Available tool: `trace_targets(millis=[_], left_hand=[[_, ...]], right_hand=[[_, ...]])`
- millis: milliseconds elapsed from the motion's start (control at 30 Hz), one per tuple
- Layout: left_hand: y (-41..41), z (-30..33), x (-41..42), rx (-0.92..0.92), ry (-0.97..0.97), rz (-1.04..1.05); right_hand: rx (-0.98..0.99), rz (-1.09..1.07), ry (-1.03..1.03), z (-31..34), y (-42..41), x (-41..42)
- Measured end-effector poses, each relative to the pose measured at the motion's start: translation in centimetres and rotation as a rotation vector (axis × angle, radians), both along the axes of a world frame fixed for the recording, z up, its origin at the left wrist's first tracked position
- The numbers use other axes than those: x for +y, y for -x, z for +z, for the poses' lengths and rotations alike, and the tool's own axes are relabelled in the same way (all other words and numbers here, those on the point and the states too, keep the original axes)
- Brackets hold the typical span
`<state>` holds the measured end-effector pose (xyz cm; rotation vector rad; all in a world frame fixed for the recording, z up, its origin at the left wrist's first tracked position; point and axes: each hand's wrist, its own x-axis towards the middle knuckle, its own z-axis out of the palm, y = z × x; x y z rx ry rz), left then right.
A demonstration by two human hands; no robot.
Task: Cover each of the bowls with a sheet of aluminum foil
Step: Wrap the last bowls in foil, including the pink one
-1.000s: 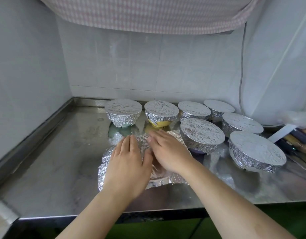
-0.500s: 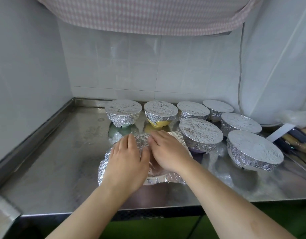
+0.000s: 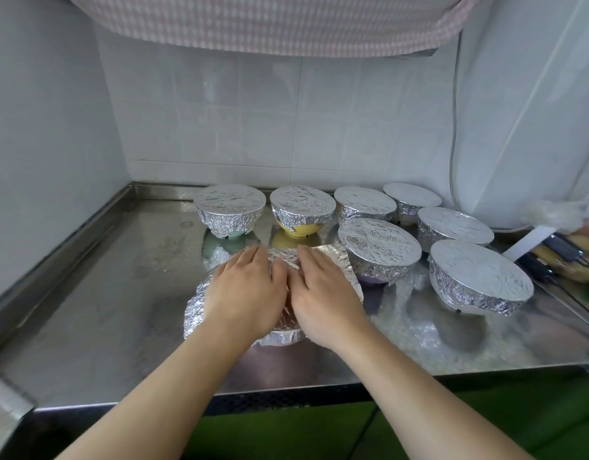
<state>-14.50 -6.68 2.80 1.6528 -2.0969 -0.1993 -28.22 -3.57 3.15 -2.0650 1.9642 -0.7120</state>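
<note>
**Both palms laid flat on the foil of the near bowl**

The left hand (image 3: pixel 245 293) and the right hand (image 3: pixel 323 298) are laid side by side, palms down, on a sheet of aluminum foil (image 3: pixel 339 263) that is draped over the nearest bowl (image 3: pixel 279 336). The fingers of both hands are kept straight and pointed away from the body; nothing is pinched or gripped, and the foil is only pressed from above. The thumbs are brought close together over the middle of the sheet, where a narrow gap is left between the hands.

The bowl itself is almost wholly hidden: only a short arc of its near rim is seen under the wrists, and its colour cannot be told with certainty. The foil's left edge is crumpled downward, while its far right corner is seen standing loose and flat, just beside a covered bowl with a purple base (image 3: pixel 379 250).

Both forearms are stretched forward from the bottom edge of the view, where they are cut off.

Seven foil-covered bowls are set behind and to the right on the steel counter (image 3: pixel 97 293). Among them, a bowl with a yellow base (image 3: pixel 301 210) and one with a pale green base (image 3: pixel 230 209) are placed at the back left. At the right edge, some dark handled objects (image 3: pixel 558 257) are blurred and partly cut off, and cannot be identified. A checked cloth (image 3: pixel 253 21) is hung across the top.
</note>
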Motion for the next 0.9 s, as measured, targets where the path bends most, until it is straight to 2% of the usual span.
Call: trace_targets(millis=[67,133,200,367,500,633,700,767,900], left_hand=[[0.3,0.0,1.1,-0.041,0.01,0.022],[0.3,-0.5,2.4,0.04,0.049,0.057],[0.3,-1.2,3.1,0.031,0.09,0.081],[0.3,-1.3,3.0,0.113,0.089,0.075],[0.0,-1.5,3.4,0.081,0.135,0.029],[-0.6,-0.1,3.0,0.176,0.022,-0.019],[-1.1,0.8,1.5,0.094,0.08,-0.062],[-1.2,0.5,-0.3,0.01,0.021,-0.123],[-1.1,0.0,-1.9,-0.23,0.079,-0.196]], right_hand=[[-0.013,-0.018,0.005,-0.1,0.0,-0.4],[0.061,-0.019,0.022,-0.2,0.1,-0.5],[0.094,-0.01,0.041,-0.4,0.2,-0.6],[0.077,-0.028,-0.013,0.3,0.6,-1.4],[0.085,0.057,-0.022,1.3,0.6,-2.6],[0.102,0.092,-0.017,0.8,0.8,-3.1],[0.121,0.096,-0.023,1.0,0.7,-2.9],[0.12,0.102,-0.029,1.1,0.6,-2.8],[-0.022,0.073,-0.018,0.9,0.9,-2.8]])
